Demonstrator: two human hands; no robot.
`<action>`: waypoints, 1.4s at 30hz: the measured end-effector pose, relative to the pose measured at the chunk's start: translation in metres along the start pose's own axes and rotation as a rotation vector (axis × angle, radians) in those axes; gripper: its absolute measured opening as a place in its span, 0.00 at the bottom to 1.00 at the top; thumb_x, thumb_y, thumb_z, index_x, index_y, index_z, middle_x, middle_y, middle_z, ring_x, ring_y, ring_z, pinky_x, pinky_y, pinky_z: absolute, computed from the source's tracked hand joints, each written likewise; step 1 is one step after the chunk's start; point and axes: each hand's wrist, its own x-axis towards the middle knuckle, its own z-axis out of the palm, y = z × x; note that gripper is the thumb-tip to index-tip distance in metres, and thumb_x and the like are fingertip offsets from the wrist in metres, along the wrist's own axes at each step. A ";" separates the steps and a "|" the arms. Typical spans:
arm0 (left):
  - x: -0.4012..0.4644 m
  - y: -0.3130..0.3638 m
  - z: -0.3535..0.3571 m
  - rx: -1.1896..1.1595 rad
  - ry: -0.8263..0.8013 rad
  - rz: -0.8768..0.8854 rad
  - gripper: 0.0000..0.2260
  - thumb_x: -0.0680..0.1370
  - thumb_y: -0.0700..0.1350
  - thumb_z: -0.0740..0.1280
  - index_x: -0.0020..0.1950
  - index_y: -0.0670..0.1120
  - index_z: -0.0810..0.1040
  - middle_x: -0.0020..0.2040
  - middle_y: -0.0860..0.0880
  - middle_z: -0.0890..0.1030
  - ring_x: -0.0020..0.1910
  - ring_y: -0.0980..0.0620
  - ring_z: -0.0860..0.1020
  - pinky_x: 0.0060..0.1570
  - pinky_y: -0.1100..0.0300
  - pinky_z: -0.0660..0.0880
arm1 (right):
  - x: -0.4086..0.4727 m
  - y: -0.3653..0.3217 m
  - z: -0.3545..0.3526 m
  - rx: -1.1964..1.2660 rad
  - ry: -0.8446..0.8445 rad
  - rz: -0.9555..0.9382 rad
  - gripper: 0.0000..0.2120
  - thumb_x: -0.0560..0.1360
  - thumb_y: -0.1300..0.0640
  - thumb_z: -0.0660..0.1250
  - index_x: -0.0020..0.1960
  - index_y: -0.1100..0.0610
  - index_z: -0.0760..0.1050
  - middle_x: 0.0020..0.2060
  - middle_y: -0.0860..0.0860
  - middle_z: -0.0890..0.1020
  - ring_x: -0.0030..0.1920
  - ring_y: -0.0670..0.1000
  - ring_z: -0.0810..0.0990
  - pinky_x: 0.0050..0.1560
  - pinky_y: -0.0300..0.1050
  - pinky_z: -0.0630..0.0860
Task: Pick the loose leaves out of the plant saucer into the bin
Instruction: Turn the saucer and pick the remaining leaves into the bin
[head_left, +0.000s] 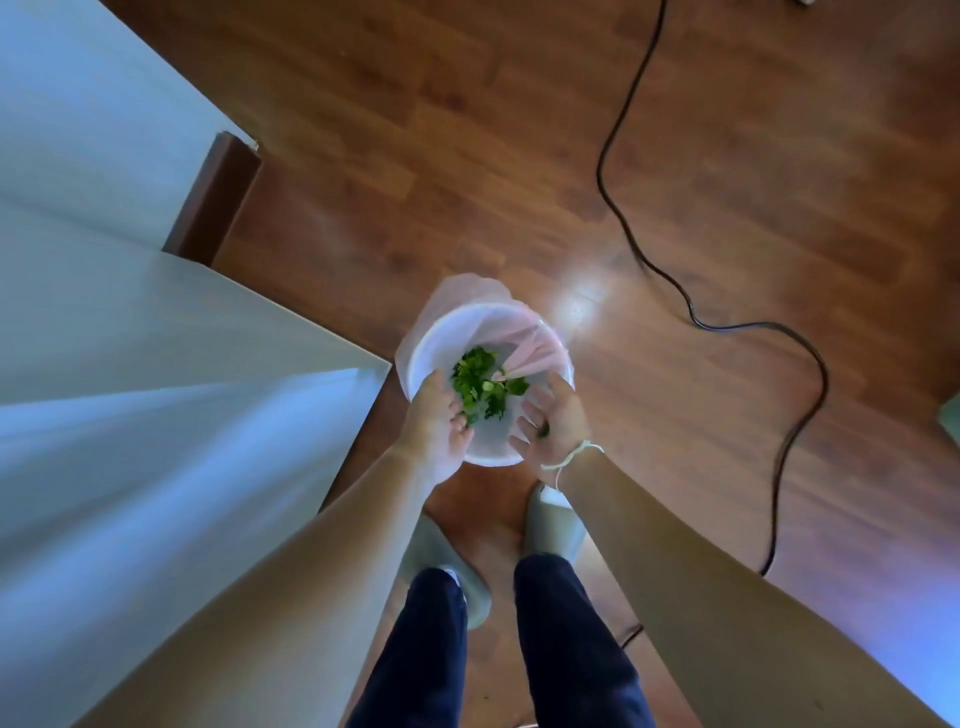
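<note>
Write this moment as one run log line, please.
stage: emptying | both hands, left hand, right hand: open over bin | leaves: in bin

Wooden floor (467, 156), black cable (727, 325) snaking across it, pale cabinet (130, 322) at left, grey slippers (553, 525)

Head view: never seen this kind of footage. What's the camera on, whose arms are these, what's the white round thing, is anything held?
There is no robot here. One wide-angle camera sits on a person's head and looks down, so the two bare arms, dark trousers and slippers are the wearer's own.

The white round thing is a small bin lined with a pale plastic bag, standing on a wooden floor. Green leaves lie inside it.

Both hands hover over its near rim. The left hand is open, with no grip on anything. The right hand, with a string at the wrist, is open too, though a small green leaf scrap clings to its fingers.

A black cable snakes across the floor.
</note>
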 end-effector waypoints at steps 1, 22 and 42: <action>0.002 0.000 0.000 0.006 -0.002 0.000 0.27 0.82 0.53 0.50 0.78 0.42 0.50 0.79 0.44 0.53 0.78 0.47 0.52 0.75 0.54 0.51 | 0.001 -0.001 0.000 0.003 0.010 -0.002 0.14 0.77 0.42 0.58 0.57 0.50 0.69 0.35 0.47 0.65 0.33 0.47 0.62 0.40 0.39 0.66; -0.006 -0.005 -0.001 0.079 -0.005 -0.010 0.27 0.82 0.52 0.55 0.78 0.42 0.54 0.77 0.41 0.59 0.76 0.43 0.58 0.74 0.50 0.58 | -0.001 0.001 -0.014 -0.286 0.105 -0.022 0.12 0.78 0.51 0.57 0.43 0.56 0.74 0.26 0.48 0.61 0.13 0.43 0.55 0.15 0.31 0.54; -0.020 0.002 -0.003 0.187 -0.012 -0.010 0.27 0.81 0.56 0.52 0.77 0.44 0.58 0.77 0.44 0.62 0.76 0.44 0.60 0.74 0.50 0.56 | -0.015 -0.008 -0.004 -0.226 0.061 -0.032 0.25 0.77 0.49 0.62 0.72 0.54 0.65 0.69 0.48 0.70 0.68 0.56 0.68 0.59 0.48 0.66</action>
